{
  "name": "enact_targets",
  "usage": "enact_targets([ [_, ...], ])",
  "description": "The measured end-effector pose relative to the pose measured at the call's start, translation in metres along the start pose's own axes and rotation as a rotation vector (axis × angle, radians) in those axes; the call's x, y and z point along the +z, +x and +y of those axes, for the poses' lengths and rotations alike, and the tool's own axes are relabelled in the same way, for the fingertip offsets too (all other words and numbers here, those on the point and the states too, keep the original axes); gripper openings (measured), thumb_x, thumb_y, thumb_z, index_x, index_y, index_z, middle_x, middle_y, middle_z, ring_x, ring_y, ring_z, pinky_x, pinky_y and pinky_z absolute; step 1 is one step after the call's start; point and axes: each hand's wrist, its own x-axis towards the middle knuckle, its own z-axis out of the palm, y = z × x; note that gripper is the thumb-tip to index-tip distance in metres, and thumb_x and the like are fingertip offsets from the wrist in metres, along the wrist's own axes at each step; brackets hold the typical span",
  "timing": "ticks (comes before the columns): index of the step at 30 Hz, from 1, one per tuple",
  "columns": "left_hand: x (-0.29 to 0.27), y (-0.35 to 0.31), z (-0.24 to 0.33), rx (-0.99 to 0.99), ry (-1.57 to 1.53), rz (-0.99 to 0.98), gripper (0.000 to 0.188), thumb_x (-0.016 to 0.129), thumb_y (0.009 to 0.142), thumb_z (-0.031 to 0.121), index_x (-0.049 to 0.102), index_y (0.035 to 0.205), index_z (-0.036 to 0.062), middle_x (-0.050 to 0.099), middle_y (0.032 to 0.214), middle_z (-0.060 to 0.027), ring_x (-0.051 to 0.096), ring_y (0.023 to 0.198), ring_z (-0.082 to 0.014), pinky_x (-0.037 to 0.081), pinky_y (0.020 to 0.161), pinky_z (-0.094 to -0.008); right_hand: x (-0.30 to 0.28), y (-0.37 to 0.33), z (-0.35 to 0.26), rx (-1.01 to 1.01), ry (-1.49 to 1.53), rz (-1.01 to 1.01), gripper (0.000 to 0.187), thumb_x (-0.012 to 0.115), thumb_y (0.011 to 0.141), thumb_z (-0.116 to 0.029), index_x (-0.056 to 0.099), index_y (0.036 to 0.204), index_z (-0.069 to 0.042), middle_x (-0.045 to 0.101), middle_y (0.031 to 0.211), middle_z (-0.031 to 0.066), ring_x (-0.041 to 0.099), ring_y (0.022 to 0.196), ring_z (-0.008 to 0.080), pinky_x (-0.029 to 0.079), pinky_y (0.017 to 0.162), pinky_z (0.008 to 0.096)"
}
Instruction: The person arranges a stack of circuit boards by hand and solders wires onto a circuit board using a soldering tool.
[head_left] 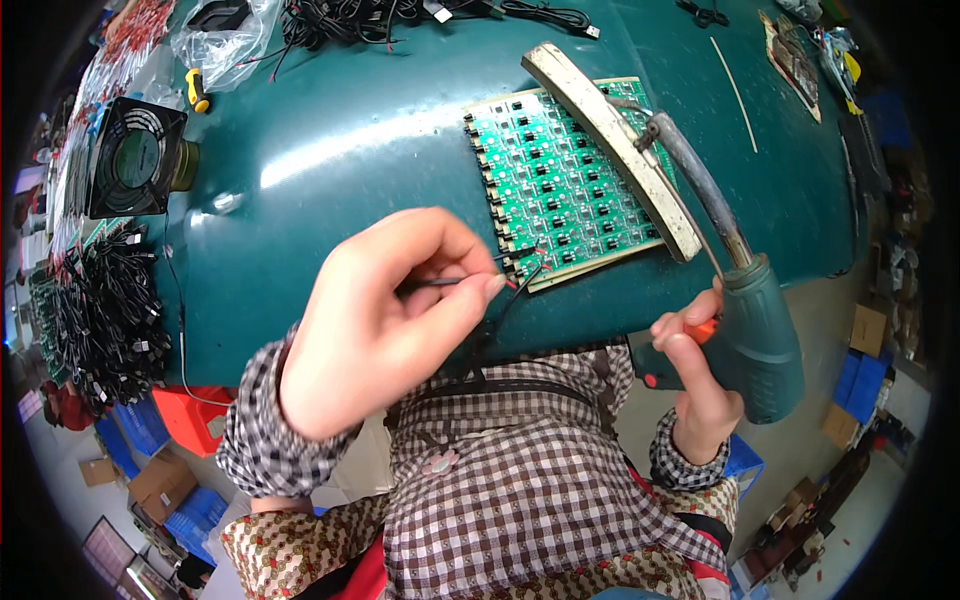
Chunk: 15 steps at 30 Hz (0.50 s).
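My left hand is closed in a pinch on a thin black cable with a red wire end, beside the near left corner of a panel of green circuit boards. Red and black wires lie over that corner; whether they are joined to the panel I cannot tell. A green soldering gun with an orange trigger is gripped in my right hand. Its grey metal barrel points away from me, the front end close to a worn, pale bar lying slantwise across the panel's right side.
A black fan stands at the left, near a yellow-and-black screwdriver. Bundles of black cables fill the left edge, and more cables lie at the back. A pale thin strip rests on the green table.
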Motion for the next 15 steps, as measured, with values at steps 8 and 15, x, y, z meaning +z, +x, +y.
enact_targets([
  [8,0.007,0.053,-0.018,-0.045,0.065,-0.119,0.007,0.064,0.08,0.002,0.06,0.084,-0.002,0.058,0.077,0.0025,0.048,0.071,0.0002,0.041,0.06,-0.0152,-0.016,0.004,0.006,-0.035,0.187,0.053,0.051,0.056,0.089,-0.02,0.04,0.13,0.004,0.052,0.096,0.0101,0.059,0.072,0.02,0.05,0.07,0.0391],
  [15,0.007,0.059,-0.021,-0.125,0.068,-0.114,0.008,0.064,0.077,0.001,0.06,0.083,-0.0021,0.06,0.08,0.0007,0.052,0.073,-0.001,0.045,0.064,-0.016,-0.027,-0.005,0.003,0.014,0.197,-0.002,0.062,0.057,0.089,-0.034,0.036,0.131,0.006,0.053,0.099,0.0129,0.064,0.081,0.0253,0.058,0.071,0.0398],
])
